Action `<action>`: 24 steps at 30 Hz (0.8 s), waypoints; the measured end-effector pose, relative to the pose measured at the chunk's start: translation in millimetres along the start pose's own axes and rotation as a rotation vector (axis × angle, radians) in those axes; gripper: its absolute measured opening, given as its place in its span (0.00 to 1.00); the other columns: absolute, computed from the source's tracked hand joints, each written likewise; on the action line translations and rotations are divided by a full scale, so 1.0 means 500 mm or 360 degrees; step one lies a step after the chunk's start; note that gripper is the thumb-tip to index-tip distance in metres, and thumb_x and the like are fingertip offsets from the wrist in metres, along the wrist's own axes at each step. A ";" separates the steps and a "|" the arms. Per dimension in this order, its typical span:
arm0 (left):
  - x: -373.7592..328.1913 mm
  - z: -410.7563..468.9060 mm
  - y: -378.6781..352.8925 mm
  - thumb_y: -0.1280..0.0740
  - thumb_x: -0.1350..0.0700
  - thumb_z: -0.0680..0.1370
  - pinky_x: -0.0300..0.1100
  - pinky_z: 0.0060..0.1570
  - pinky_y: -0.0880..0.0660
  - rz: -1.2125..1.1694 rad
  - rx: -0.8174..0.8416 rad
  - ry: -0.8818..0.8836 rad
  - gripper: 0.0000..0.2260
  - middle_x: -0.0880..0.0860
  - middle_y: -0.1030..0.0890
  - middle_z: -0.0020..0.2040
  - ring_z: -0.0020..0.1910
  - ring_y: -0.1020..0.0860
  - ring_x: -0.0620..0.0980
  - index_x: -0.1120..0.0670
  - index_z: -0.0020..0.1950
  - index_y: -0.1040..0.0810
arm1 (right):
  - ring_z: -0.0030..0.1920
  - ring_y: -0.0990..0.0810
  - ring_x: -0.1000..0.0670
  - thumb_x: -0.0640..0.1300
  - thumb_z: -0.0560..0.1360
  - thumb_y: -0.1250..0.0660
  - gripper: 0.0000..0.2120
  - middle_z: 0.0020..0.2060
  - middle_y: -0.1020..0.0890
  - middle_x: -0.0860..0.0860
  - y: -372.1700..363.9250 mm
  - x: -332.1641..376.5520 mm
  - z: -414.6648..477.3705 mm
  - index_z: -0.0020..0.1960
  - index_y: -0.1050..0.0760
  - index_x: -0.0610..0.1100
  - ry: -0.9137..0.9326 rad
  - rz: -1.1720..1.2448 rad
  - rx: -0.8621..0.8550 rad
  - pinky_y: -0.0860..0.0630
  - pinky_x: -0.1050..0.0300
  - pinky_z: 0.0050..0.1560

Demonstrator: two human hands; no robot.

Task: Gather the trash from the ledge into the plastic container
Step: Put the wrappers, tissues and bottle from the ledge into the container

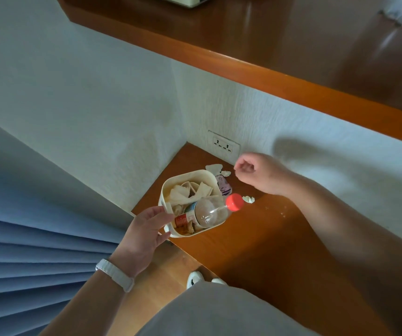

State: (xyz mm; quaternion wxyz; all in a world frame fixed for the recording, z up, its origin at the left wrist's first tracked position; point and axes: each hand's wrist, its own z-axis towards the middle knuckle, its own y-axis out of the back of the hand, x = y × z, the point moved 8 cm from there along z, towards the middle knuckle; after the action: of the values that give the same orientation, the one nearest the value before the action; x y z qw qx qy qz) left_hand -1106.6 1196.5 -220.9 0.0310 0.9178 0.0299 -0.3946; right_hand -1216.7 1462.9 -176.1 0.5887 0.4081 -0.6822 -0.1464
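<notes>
Cream plastic container (187, 175) at lower centre of the frame, over the left end of the brown ledge (255, 238); resting or slightly lifted, not possible to tell. Gripped at its near left rim by the left hand (144, 234), thumb on top of the rim, other fingers curled against the outer wall.

Inside: crumpled white paper (190, 192) and a clear bottle (202, 213) lying tilted, red cap (234, 202) sticking out over the right rim.

On the ledge just behind the container: white scraps (215, 168) and a purple-and-white wrapper (224, 186). Right of the cap, a small white crumpled piece (248, 199).

Above these, right of centre, the right hand (255, 173), fingers curled inward; anything pinched between them, not possible to tell.

Double wall socket (223, 144) behind. Blue pleated curtain (25, 251) at lower left.
</notes>
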 end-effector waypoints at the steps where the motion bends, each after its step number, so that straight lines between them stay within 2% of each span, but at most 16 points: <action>1: 0.002 -0.001 0.002 0.33 0.57 0.81 0.49 0.60 0.23 -0.0012 -0.0008 0.0007 0.07 0.55 0.16 0.57 0.60 0.20 0.53 0.56 0.57 0.21 | 0.49 0.22 0.53 0.46 0.79 0.34 0.05 0.48 0.21 0.56 -0.016 -0.050 0.008 0.54 0.23 0.48 -0.0127 -0.0045 -0.0021 0.28 0.61 0.44; 4: 0.004 -0.006 0.006 0.34 0.57 0.81 0.44 0.53 0.21 0.0021 -0.0046 0.0007 0.06 0.54 0.16 0.55 0.58 0.19 0.52 0.56 0.57 0.22 | 0.53 0.22 0.48 0.44 0.77 0.35 0.13 0.55 0.21 0.51 -0.082 -0.193 0.018 0.61 0.25 0.47 -0.0473 -0.0118 0.0015 0.24 0.54 0.48; 6: 0.008 -0.006 0.012 0.34 0.57 0.82 0.42 0.49 0.22 0.0006 -0.0077 0.0019 0.06 0.53 0.16 0.53 0.56 0.19 0.50 0.56 0.56 0.21 | 0.51 0.22 0.49 0.45 0.76 0.35 0.17 0.58 0.22 0.49 -0.123 -0.246 0.017 0.65 0.26 0.46 -0.0505 -0.0243 0.0037 0.24 0.55 0.47; 8: 0.016 -0.003 0.019 0.34 0.56 0.82 0.42 0.50 0.22 -0.0025 -0.0095 0.0052 0.07 0.54 0.15 0.54 0.57 0.19 0.50 0.56 0.57 0.21 | 0.49 0.23 0.50 0.45 0.76 0.34 0.19 0.61 0.24 0.48 -0.154 -0.280 0.017 0.67 0.27 0.46 -0.0472 -0.0387 0.0012 0.27 0.58 0.45; 12: 0.028 -0.001 0.030 0.34 0.55 0.82 0.46 0.58 0.25 -0.0009 -0.0114 0.0108 0.08 0.53 0.16 0.57 0.59 0.20 0.50 0.55 0.59 0.21 | 0.49 0.23 0.49 0.45 0.77 0.35 0.21 0.62 0.26 0.47 -0.204 -0.323 0.019 0.70 0.30 0.47 -0.0488 -0.0503 -0.0014 0.24 0.57 0.47; 16: 0.040 -0.007 0.038 0.33 0.57 0.81 0.53 0.68 0.29 -0.0049 -0.0140 0.0170 0.08 0.53 0.15 0.56 0.59 0.20 0.51 0.56 0.59 0.20 | 0.53 0.22 0.47 0.45 0.77 0.34 0.20 0.60 0.26 0.46 -0.229 -0.328 0.036 0.68 0.29 0.46 -0.0416 -0.0610 -0.0041 0.24 0.57 0.49; 19: 0.044 -0.014 0.043 0.34 0.60 0.82 0.56 0.69 0.27 -0.0119 -0.0202 0.0175 0.05 0.52 0.13 0.49 0.57 0.19 0.50 0.57 0.56 0.20 | 0.47 0.23 0.50 0.43 0.78 0.35 0.15 0.56 0.24 0.46 -0.236 -0.323 0.049 0.63 0.26 0.44 -0.0373 -0.0671 -0.0058 0.24 0.58 0.44; 22: 0.045 -0.015 0.040 0.34 0.60 0.81 0.57 0.69 0.28 -0.0140 -0.0223 0.0159 0.05 0.51 0.12 0.45 0.57 0.19 0.50 0.57 0.54 0.19 | 0.40 0.24 0.52 0.41 0.78 0.37 0.11 0.52 0.24 0.47 -0.243 -0.322 0.049 0.60 0.25 0.43 -0.0346 -0.0695 -0.0035 0.29 0.60 0.37; 24: 0.049 -0.009 0.037 0.34 0.60 0.82 0.57 0.70 0.29 -0.0151 -0.0218 0.0159 0.05 0.50 0.12 0.43 0.57 0.19 0.50 0.57 0.55 0.20 | 0.39 0.24 0.51 0.41 0.78 0.38 0.09 0.49 0.24 0.49 -0.245 -0.324 0.047 0.57 0.25 0.43 -0.0360 -0.0675 -0.0017 0.30 0.60 0.36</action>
State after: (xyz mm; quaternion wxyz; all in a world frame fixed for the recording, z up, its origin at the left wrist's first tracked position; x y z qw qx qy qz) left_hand -1084.9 1179.1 -234.9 0.0734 0.9297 0.1019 -0.3463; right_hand -1195.7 1497.8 -376.3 0.4668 0.5202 -0.6421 -0.3150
